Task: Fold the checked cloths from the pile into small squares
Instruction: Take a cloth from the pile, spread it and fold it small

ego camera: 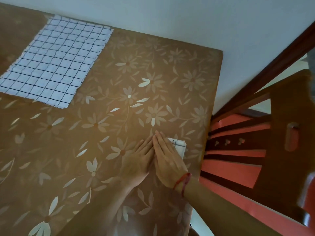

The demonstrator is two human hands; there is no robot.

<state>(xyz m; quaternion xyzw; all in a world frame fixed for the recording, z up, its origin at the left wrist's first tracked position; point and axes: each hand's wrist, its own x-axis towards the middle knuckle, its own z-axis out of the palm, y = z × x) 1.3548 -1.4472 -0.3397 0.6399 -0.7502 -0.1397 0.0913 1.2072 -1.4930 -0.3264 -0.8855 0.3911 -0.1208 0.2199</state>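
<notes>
Grip: our right hand (167, 160) presses flat, fingers straight, on a small folded white checked cloth (178, 145); left hand (138, 161) flat alongside, touching it | Place: right edge of the brown flowered tablecloth (153, 74) | Progress: we judge this square nearly done | Left: flat pile of white black-checked cloths (54, 60), well apart, unfolded

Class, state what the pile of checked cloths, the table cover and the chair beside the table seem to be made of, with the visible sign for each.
Checked cloths: thin woven fabric, probably cotton, matte; frayed edges, soft creases. Table cover: likely vinyl or oilcloth, slightly glossy; petals glint in the light. Chair: wood, dark varnished brown; shiny slats.
</notes>
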